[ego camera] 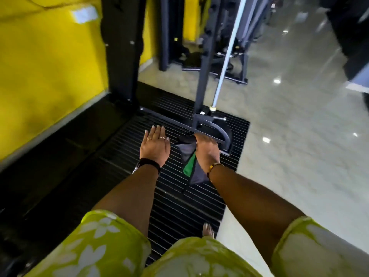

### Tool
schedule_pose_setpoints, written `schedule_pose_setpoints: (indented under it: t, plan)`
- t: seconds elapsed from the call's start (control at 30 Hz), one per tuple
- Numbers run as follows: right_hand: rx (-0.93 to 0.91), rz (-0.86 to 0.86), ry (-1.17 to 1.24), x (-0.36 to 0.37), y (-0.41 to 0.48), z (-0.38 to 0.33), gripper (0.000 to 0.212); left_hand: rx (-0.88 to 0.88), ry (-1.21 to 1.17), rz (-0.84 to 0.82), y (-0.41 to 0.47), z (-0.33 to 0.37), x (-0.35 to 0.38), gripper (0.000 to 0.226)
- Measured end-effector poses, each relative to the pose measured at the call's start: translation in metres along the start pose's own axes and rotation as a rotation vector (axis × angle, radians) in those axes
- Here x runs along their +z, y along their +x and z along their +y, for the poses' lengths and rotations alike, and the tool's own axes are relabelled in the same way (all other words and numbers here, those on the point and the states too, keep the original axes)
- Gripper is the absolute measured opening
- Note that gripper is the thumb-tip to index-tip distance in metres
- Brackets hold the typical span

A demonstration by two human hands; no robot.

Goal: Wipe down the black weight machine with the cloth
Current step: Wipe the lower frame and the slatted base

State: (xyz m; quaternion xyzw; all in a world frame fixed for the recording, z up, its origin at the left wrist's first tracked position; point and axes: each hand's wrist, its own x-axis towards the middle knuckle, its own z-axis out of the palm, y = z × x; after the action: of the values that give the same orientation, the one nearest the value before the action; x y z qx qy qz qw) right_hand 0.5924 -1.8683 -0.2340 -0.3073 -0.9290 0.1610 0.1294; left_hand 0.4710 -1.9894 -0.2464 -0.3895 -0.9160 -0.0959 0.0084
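At frame centre, her right hand gripped the grey-green cloth against the black weight machine; her left hand lay flat, fingers straight.

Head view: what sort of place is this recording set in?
Most likely a gym. A black weight machine with a chrome guide rod stands on a ribbed black mat, and more exercise machines stand behind it on a glossy tiled floor.

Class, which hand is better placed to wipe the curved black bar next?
The right hand: it grips the cloth beside the curved bar; the left hand is open and holds nothing.
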Motion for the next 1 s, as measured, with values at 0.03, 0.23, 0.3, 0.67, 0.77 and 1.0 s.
schedule_pose_setpoints:
  t: [0.03,0.23,0.3,0.67,0.77,1.0]
  plan:
    - [-0.042,0.013,0.024,0.009,0.019,-0.01,0.042,-0.057,0.002,0.013,0.009,-0.015,0.0,0.052]
    - [-0.283,-0.092,0.128,0.058,0.118,-0.056,0.03,-0.265,0.085,0.052,0.047,-0.075,-0.007,0.053]
    - [-0.373,-0.144,0.121,0.065,0.148,-0.071,0.037,-0.336,0.075,0.057,0.056,-0.089,-0.014,0.053]
    - [-0.875,-0.398,0.166,0.125,0.21,-0.191,0.037,-1.023,-0.029,0.218,0.021,-0.142,-0.016,0.053]
    - [-1.009,-0.503,0.178,0.147,0.187,-0.23,0.038,-1.205,-0.018,0.241,-0.009,-0.161,-0.014,0.053]
    - [-1.22,-0.675,0.213,0.19,0.142,-0.321,0.036,-1.391,-0.009,0.26,-0.06,-0.221,-0.015,0.054]
